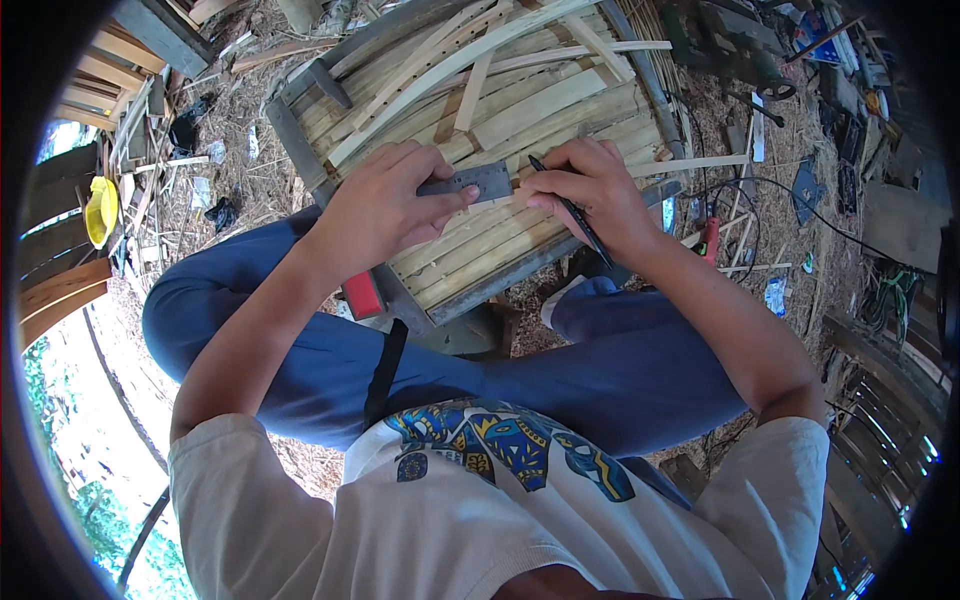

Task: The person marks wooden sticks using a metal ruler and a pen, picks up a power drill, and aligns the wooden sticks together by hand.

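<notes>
My left hand [385, 205] grips a short grey metal ruler [488, 181] between thumb and fingers. The ruler lies across or just over a thin wooden strip [695, 163], which runs out to the right past my right hand. In my right hand [605, 195] a black pen [590, 232] is pinched, its upper end by the ruler's right end and its other end slanting down toward my lap. Both hands are above a low slatted wooden bench [470, 262]. Which part of the strip the ruler touches is partly hidden by my fingers.
Several loose wooden strips [430, 95] lie on the bench's far side. A red object [363, 294] sits by its near left corner. A red-handled tool [711, 240] and a black cable [790, 190] are on the shavings-covered ground to the right. A yellow helmet-like object [101, 212] is far left.
</notes>
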